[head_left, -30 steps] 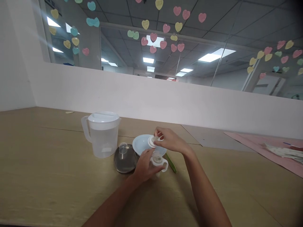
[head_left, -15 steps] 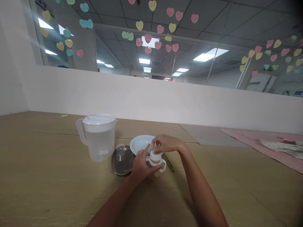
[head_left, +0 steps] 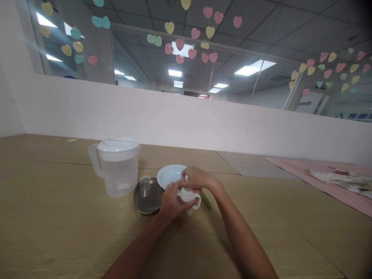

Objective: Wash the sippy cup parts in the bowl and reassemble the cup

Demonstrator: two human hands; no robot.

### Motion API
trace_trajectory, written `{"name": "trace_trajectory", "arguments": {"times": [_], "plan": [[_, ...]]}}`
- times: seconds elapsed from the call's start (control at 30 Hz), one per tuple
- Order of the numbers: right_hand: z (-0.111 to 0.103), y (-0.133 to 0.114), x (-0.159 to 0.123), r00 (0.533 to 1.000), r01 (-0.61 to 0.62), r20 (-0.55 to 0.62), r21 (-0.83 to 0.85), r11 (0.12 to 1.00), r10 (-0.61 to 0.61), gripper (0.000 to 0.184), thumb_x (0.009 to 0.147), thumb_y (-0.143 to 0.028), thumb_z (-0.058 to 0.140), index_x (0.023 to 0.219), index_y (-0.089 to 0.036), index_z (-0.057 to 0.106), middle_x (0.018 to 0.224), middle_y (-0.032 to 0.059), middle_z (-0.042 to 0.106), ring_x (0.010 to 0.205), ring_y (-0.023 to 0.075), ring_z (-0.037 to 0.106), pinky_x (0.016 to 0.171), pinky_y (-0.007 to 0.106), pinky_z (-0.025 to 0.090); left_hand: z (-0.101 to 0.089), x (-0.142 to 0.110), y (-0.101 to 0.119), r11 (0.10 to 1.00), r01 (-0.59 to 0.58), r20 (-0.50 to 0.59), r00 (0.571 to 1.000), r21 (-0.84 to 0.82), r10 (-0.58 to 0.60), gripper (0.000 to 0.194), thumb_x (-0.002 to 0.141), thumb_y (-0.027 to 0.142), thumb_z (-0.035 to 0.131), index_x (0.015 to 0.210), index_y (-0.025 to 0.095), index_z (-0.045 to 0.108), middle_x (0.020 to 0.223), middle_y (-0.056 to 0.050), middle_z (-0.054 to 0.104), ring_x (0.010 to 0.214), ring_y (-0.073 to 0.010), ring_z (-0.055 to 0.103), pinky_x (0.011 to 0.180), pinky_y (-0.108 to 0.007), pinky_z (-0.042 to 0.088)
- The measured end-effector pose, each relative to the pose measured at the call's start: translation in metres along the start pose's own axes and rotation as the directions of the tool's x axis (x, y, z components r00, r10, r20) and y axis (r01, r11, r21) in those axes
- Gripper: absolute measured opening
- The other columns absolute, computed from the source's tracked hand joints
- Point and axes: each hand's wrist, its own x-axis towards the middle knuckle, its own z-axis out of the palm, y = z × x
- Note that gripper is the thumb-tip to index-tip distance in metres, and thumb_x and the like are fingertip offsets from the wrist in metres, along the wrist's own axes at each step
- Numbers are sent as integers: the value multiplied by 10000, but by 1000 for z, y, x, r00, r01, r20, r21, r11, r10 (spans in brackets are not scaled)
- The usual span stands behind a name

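Note:
A baby bottle (head_left: 187,195) with a white collar and white side handles stands on the table in front of me. My left hand (head_left: 172,202) is wrapped round its left side, thumb across the front. Over the top, my right hand (head_left: 197,179) has its fingers closed at the bottle's nipple, which they now hide. Behind both hands sits a white bowl (head_left: 167,173), partly covered. A round metal tray (head_left: 143,205) lies left of the bottle, with a small clear cap (head_left: 145,183) on it. Some green strip-like thing (head_left: 207,200) shows under my right wrist.
A clear lidded pitcher (head_left: 119,174) holding liquid stands at the left, behind the tray. Far right, a pink mat (head_left: 293,170) carries white crumpled material (head_left: 337,178). A low white wall (head_left: 174,120) with windows above closes off the table's back.
My right hand has shifted slightly over the bottle top, and the nipple that showed between its fingers is now hidden. The left hand keeps its hold. The whole view has shifted a little.

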Motion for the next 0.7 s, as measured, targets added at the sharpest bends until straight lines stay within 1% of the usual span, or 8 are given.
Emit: {"name": "trace_trajectory", "arguments": {"times": [0.07,0.13,0.23,0.33,0.43,0.53,0.63,0.7], "plan": [[4,4,3,999,27,-28,19,999,-27,137,744,-276,552,730,-150,604,360,-44,477,350,92,448,415,199,350,0,-1,0,1000,1,-7,1000,-3,-1,526,621,554,649,984,186,552,907,-63,612,844,-227,568,744,-361,457],[8,12,4,994,71,-82,66,995,-66,238,764,-370,557,696,-147,608,355,-42,469,359,79,426,416,192,330,1,-1,1,1000,16,-18,1000,-8,-16,524,608,537,660,975,182,545,887,-58,611,826,-221,571,730,-354,462],[16,33,1,992,119,-78,281,952,-101,371,757,-502,552,802,-145,641,393,-46,486,357,68,395,380,187,285,1,-3,2,999,35,-32,999,-34,-37,545,578,516,688,972,178,520,885,-54,609,834,-221,577,735,-348,464],[27,54,-3,989,150,-78,551,821,-128,450,736,-541,566,914,-135,645,418,-60,458,354,57,365,366,183,269,0,-3,5,997,38,-9,999,-60,-39,525,567,497,700,941,184,506,882,-48,607,845,-221,578,739,-342,461],[41,69,-4,983,185,-123,714,676,-140,515,698,-546,610,985,-121,641,437,-66,424,360,46,313,363,188,232,-1,-3,6,997,49,16,999,-64,-48,490,579,486,694,920,185,512,866,-43,604,824,-213,573,724,-335,459],[54,77,-1,969,245,-215,740,626,-125,530,635,-497,696,1020,-136,639,503,-54,436,428,58,342,409,203,267,-2,-3,6,997,45,11,999,-55,-44,481,591,490,687,933,186,538,875,-45,605,819,-206,568,728,-331,455],[66,83,2,929,338,-354,688,642,-110,516,604,-469,728,1001,-150,648,559,-49,409,512,79,374,483,222,308,-2,-3,6,999,23,4,1000,-38,-23,458,605,468,687,949,194,561,874,-44,608,825,-205,564,739,-332,450],[75,87,4,888,395,-448,632,667,-102,478,634,-481,699,969,-145,651,569,-51,375,530,84,362,501,227,301,-2,-2,7,999,1,4,1000,-32,-1,456,606,438,695,970,195,567,866,-41,609,822,-205,562,741,-333,450]]}}
